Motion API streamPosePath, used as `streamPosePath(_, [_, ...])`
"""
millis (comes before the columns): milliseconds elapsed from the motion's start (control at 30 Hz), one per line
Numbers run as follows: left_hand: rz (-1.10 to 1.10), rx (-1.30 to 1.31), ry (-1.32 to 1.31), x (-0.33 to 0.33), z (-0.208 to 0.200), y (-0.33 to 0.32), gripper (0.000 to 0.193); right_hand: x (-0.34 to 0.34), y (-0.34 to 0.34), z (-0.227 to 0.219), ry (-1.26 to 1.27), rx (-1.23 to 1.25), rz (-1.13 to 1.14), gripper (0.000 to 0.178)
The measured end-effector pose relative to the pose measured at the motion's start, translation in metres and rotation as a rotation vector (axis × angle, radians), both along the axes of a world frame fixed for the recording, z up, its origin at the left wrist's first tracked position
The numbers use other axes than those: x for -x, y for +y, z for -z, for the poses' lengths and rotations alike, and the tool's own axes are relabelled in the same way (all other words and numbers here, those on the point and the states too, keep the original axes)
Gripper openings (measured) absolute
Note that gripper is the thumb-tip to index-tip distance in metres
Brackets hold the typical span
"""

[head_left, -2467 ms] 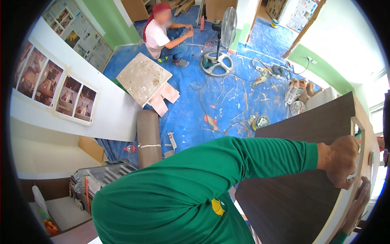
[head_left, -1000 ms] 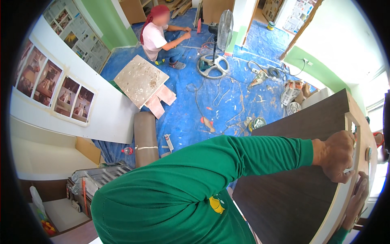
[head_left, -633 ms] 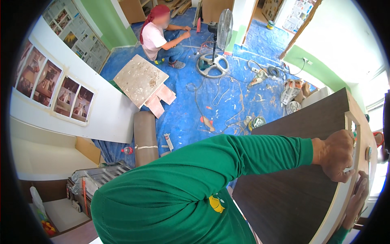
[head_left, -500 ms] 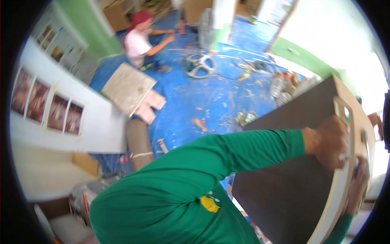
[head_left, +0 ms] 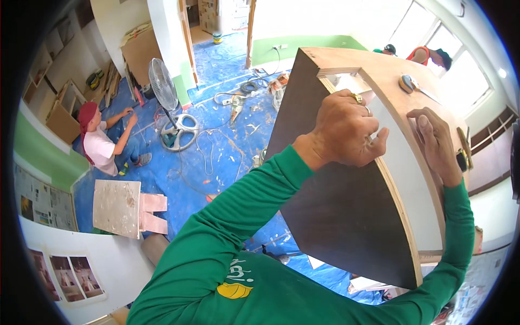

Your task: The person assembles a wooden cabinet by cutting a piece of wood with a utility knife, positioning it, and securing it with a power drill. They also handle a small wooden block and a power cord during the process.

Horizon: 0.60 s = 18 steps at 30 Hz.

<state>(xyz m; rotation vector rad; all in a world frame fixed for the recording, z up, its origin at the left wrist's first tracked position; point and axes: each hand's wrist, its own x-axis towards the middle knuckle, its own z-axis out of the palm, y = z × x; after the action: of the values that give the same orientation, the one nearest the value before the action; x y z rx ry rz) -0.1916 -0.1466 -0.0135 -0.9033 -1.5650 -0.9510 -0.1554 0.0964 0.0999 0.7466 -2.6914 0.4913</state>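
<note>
A large wooden cabinet (head_left: 346,200) with a dark brown side, a curved pale plywood rim and a white recess stands tilted in view at my right. My left hand (head_left: 346,127), wearing rings, is closed in a fist at the rim between the dark side and the recess. What its fingers hold, if anything, is hidden. Across the recess, my right hand (head_left: 433,143) has its bent fingers over the opposite plywood edge, gripping it. Beyond that hand, on the plywood face, lies a rounded orange and grey tool (head_left: 407,84) beside a pale blade-like strip.
Blue sheeting (head_left: 216,179) covers the floor, with cords and a power tool (head_left: 236,105) on it. A standing fan (head_left: 163,86) rises at the left, near a crouching person (head_left: 105,141). A stained board (head_left: 116,208) lies closer. Other people (head_left: 428,54) are behind the cabinet.
My view has swung toward the right, so the cabinet and both hands appear nearer the middle. Both hands stay at the cabinet's edges.
</note>
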Motion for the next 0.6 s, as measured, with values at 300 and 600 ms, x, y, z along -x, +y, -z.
streamPosePath(300, [0.016, 0.047, -0.025, 0.002, 0.002, 0.000, 0.024, -0.001, 0.002, -0.001, -0.005, 0.009, -0.016, 0.052])
streamPosePath(600, [0.053, 0.050, 0.014, 0.000, -0.005, 0.001, 0.025, 0.004, 0.015, 0.005, 0.066, -0.015, -0.064, 0.054])
